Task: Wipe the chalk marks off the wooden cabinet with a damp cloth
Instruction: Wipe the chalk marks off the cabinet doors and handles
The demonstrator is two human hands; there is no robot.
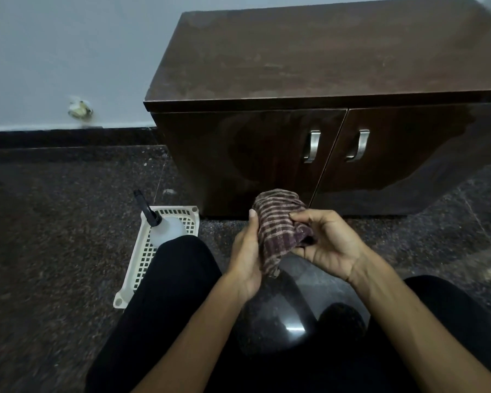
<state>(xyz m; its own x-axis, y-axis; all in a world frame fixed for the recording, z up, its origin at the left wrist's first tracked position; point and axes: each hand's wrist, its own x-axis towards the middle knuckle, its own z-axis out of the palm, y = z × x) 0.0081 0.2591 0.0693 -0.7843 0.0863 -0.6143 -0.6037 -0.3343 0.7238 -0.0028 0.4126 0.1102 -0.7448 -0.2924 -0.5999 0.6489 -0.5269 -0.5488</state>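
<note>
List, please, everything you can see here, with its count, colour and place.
cabinet: one, dark brown, against the wall
handles: two, silver, beside the door gap
tray: one, cream, on the floor left of the cabinet
bottle: one, whitish with black nozzle, in the tray
cloth: one, striped purple and pale, held before the cabinet
wall: one, pale grey, behind
floor: one, dark speckled, below
legs: two, black trousers, bottom
left hand: one, holds the cloth's left side
right hand: one, pinches the cloth's right side
</note>
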